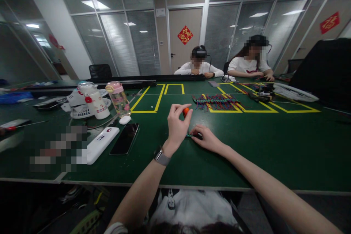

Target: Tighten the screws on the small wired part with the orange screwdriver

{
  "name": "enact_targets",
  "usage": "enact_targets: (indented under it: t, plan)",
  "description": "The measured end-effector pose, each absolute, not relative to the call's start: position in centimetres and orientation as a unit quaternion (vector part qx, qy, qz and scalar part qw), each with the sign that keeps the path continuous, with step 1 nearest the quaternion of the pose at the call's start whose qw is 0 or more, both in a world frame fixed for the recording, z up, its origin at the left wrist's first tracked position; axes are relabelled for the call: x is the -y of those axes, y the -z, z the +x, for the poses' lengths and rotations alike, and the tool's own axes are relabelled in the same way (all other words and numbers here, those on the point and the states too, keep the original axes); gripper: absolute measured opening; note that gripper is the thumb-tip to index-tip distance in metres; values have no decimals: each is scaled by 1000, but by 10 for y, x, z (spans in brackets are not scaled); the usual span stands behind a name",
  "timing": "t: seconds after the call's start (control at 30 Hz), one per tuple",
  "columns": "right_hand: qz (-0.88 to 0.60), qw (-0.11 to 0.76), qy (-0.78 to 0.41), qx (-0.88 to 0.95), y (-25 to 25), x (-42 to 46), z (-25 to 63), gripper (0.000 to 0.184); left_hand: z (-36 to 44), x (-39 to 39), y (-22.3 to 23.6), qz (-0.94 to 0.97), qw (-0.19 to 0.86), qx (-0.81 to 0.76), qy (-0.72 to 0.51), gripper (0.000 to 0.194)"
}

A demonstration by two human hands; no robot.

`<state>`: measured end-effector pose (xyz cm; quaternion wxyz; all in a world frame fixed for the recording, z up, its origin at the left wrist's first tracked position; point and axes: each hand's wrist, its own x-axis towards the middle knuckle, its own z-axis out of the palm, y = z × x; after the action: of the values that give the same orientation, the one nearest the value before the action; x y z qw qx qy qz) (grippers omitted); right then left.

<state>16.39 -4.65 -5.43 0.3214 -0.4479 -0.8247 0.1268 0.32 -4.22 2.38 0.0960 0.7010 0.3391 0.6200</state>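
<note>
Pinched between the thumb and fingers of my left hand (177,126) is the orange-red handle of a screwdriver (186,111). It stands roughly upright, and a thin dark shaft seems to run down from it. Below its tip lies a small green circuit board (189,135) on the green table. My right hand (204,137) rests on the table with its fingers closed on the board's right edge. The fingers hide most of the board, so I cannot see where exactly the tip touches.
Beyond my hands lies a heap of wired circuit boards (216,102) across yellow tape lines. To the left are a phone (124,139), a white power bank (102,144), a white case (125,120) and two bottles (119,98). Two people (201,64) sit across the table.
</note>
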Motion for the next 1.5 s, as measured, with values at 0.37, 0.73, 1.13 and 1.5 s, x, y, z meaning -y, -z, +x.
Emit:
enact_targets:
  t: [0.37,0.73,1.13,1.5]
  plan:
    - [-445,325,-136,824,52,47,164,12,3,41,-23,690,115,-328,-635,18]
    - [-447,329,-141,820,52,48,164,13,4,41,-21,705,126,-317,-621,23]
    - [-461,318,-123,819,56,45,165,6,5,43,-22,688,116,-332,-635,28]
    - [-459,321,-112,821,58,43,167,4,4,44,-24,714,123,-313,-614,28]
